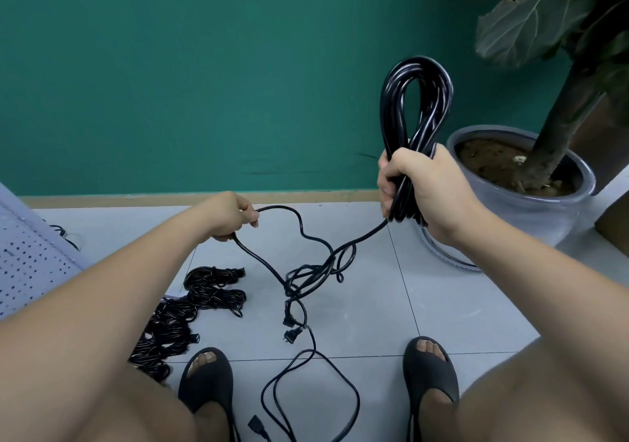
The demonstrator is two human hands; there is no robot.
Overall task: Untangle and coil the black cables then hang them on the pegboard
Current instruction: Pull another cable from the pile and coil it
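My right hand (pixel 422 189) grips a coil of black cable (pixel 417 101), its loops standing up above the fist. From the coil a loose black cable (pixel 306 237) runs down and left to my left hand (pixel 231 217), which pinches it. Between the hands the cable hangs in a tangled knot (pixel 313 274), and two plugs (pixel 291 327) dangle beneath it above the floor. More slack cable (pixel 306 390) loops on the tiles between my feet. Several coiled black cable bundles (pixel 214 288) lie on the floor at the left. The white pegboard (pixel 23 261) leans at the far left.
A large potted plant in a grey pot (pixel 531 203) stands at the right, close behind my right hand. A teal wall rises ahead above a wooden skirting. My feet in black sandals (pixel 207 380) rest on the grey tiled floor. A brown box edge (pixel 612 227) shows at far right.
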